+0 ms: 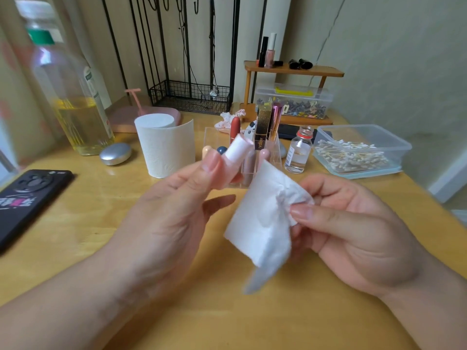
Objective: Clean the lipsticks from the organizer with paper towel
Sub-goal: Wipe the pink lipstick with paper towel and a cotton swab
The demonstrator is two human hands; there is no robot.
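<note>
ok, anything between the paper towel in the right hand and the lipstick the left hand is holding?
Nothing visible. The left hand holds the lipstick up beside the paper towel pinched in the right hand, with only open air between them. The organizer stands behind both, on the table.

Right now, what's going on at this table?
A person is partway through wiping lipsticks. The left hand holds a pale lipstick up between thumb and fingers. The right hand pinches a crumpled piece of paper towel just beside it, apparently not touching it. Behind the hands, the clear organizer stands on the wooden table with other lipsticks upright in it. The paper towel roll stands to its left.
</note>
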